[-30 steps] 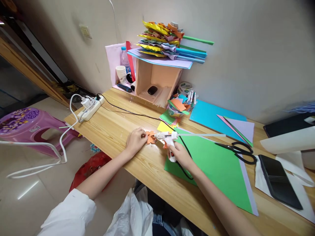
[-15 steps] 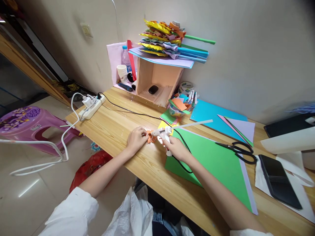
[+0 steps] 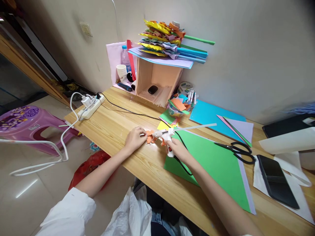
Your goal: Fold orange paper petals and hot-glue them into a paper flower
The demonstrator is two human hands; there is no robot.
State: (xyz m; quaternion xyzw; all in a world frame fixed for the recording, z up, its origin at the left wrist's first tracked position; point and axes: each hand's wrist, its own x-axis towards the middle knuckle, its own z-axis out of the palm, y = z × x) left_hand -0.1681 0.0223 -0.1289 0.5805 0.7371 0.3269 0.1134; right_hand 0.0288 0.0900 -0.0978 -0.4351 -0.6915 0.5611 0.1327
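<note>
The left arm reaches forward from the lower left, white sleeve ending near the elbow, and its hand rests on the wooden table with fingers curled, thumb and forefinger pinching the left edge of an orange paper piece. The right forearm slants in from the lower right — its hand is wrapped round the handle of a white glue gun, nozzle pointing left at the orange paper; whether the tip touches it I cannot tell. The paper lies on the table between the two hands, just left of the green sheet.
</note>
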